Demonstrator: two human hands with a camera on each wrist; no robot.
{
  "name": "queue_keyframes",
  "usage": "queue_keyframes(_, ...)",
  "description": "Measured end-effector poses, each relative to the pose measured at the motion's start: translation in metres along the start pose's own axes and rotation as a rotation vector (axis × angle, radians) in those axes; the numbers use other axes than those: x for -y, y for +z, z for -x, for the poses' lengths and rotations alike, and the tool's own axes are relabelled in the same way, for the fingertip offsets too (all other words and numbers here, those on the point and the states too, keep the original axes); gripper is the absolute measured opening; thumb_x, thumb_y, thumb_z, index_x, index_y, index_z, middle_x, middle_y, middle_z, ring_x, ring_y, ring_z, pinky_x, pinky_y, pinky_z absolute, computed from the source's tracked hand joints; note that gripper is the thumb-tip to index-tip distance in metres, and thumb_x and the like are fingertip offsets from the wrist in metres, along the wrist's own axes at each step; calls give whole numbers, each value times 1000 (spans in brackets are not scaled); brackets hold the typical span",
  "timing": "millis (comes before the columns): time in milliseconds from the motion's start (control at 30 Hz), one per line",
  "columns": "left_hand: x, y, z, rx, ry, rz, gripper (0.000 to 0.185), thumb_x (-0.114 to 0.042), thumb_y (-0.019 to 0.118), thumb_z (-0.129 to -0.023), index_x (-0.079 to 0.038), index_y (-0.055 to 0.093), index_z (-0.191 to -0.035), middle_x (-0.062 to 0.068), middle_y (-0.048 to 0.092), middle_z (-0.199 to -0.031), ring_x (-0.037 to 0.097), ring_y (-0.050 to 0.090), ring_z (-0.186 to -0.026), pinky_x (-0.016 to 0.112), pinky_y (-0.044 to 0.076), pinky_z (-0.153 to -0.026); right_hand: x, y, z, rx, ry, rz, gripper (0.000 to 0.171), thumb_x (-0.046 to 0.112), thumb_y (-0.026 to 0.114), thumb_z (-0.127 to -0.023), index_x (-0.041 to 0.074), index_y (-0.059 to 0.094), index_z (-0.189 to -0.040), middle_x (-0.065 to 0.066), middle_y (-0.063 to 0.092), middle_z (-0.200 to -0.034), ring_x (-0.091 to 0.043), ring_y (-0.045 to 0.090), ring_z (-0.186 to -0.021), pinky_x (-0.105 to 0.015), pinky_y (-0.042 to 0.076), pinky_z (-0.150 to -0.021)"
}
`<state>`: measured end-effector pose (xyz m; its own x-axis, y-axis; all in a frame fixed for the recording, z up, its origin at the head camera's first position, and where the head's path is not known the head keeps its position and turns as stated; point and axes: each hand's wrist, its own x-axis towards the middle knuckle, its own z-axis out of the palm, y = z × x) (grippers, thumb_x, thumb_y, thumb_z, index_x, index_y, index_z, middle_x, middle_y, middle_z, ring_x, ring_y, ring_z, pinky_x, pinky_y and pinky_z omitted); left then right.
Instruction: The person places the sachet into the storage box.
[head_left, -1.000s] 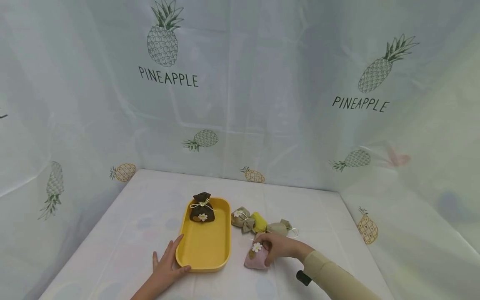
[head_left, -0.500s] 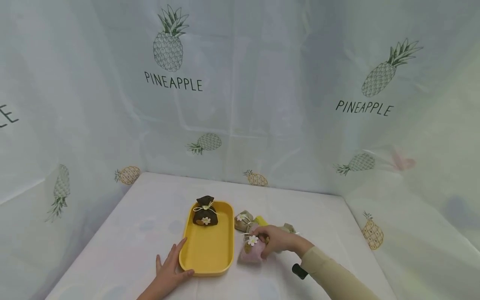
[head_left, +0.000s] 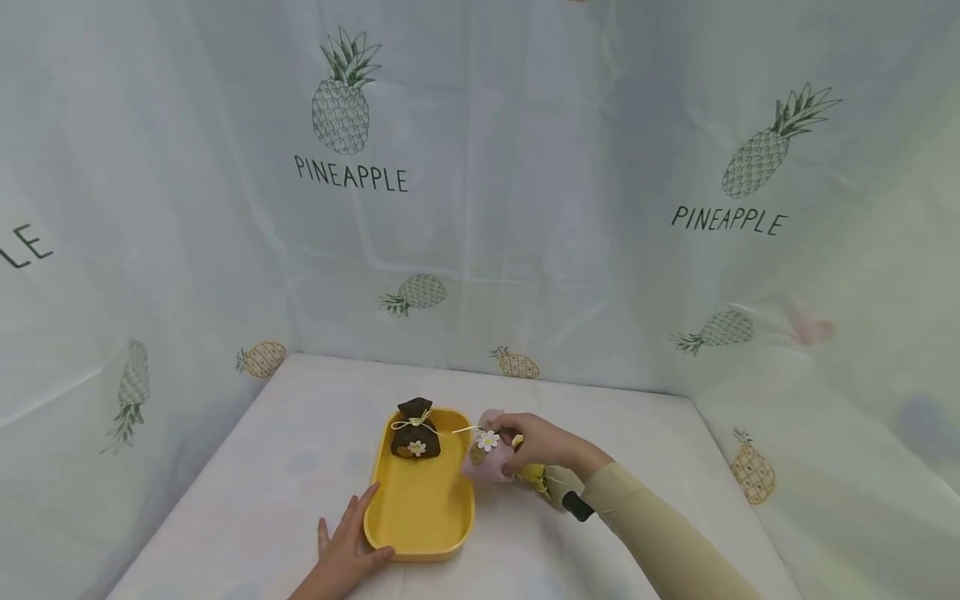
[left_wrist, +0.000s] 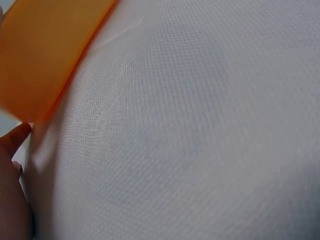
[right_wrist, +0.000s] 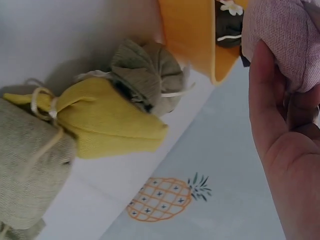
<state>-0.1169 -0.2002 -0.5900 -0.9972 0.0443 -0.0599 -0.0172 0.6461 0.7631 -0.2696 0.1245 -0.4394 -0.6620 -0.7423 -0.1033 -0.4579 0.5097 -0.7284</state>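
Note:
My right hand [head_left: 543, 442] pinches a small pink drawstring pouch [head_left: 487, 468] with a white flower, raised beside the right rim of a yellow tray [head_left: 420, 517]. In the right wrist view the thumb and fingers grip the pink cloth [right_wrist: 282, 40]. My left hand [head_left: 347, 557] rests at the tray's near left corner, fingers spread along its side and thumb at the front edge. Inside the tray's far left end, a dark brown pouch [head_left: 415, 442] with a pale bow and white flower stands upright.
On the white table, a yellow pouch [right_wrist: 112, 120] lies between two grey-beige pouches, one nearer the tray [right_wrist: 150, 75] and one farther from it [right_wrist: 30, 165]. A pineapple-print curtain [head_left: 525, 208] encloses the table's back and sides.
My right hand has lifted the pink pouch from the table and carried it away from me and leftward to the tray's right rim. The left hand stays at the tray.

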Motion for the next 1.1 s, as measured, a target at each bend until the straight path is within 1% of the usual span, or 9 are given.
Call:
queue_keyframes(200,0,-6,-3,3,-1,-4,97,-51,71,-84,-24,13,-157,19,23,-158,50,10,-142,73,-17,-98,9,1,-29,-6,-5,28,44,4,83,-74,16,60,-110,2,50,-85,-14,51,-82,-25,49,-64)
queue_keyframes(300,-1,-7,-4,2,-5,3,97,-51,70,-84,-24,13,-157,19,22,-158,50,10,-142,73,-17,-98,11,1,-42,-4,-23,35,53,1,81,-75,14,61,-122,2,53,-89,-14,51,-86,-25,52,-70)
queue_keyframes(367,-1,-7,-4,0,-3,8,97,-50,71,-84,-22,13,-157,20,23,-158,51,10,-142,73,-18,-98,12,2,-49,0,-27,36,60,-1,80,-75,12,60,-130,3,56,-94,-13,53,-88,-25,53,-73)
queue_keyframes(433,-3,-7,-3,-1,0,14,97,-50,71,-84,-21,14,-157,21,24,-157,51,11,-142,73,-18,-98,12,3,-56,8,-40,37,65,-3,79,-74,10,58,-134,3,58,-101,-13,54,-90,-26,54,-75)
queue_keyframes(533,-3,-7,-3,2,4,22,97,-48,71,-84,-20,14,-157,21,25,-156,51,10,-142,73,-18,-98,11,4,-66,9,-40,59,65,-6,78,-73,10,59,-133,5,57,-107,-12,54,-92,-24,53,-76)
queue_keyframes(633,-3,-8,-3,0,4,29,97,-48,71,-84,-21,14,-157,22,25,-157,51,10,-142,73,-18,-98,10,5,-75,10,-40,65,63,-8,77,-73,11,61,-130,4,55,-108,-12,54,-94,-24,53,-76)
queue_keyframes(767,-2,-8,-4,-1,8,24,97,-48,71,-84,-21,14,-158,21,25,-157,51,10,-142,73,-18,-98,8,8,-83,-8,-27,28,60,-11,77,-71,12,65,-125,0,50,-110,-13,54,-97,-25,53,-78)
queue_keyframes(900,-2,-6,-3,-7,7,27,97,-49,71,-84,-20,15,-157,21,26,-156,51,11,-142,73,-18,-98,3,12,-89,-32,-6,2,59,-12,76,-70,13,66,-123,-1,48,-111,-15,53,-99,-26,52,-83)
queue_keyframes(1100,-2,-2,0,15,-7,42,96,-49,71,-85,-18,16,-157,21,23,-157,52,11,-141,74,-18,-97,-10,19,-93,-44,5,14,55,-12,75,-73,14,68,-121,-1,49,-113,-15,52,-101,-27,52,-84)
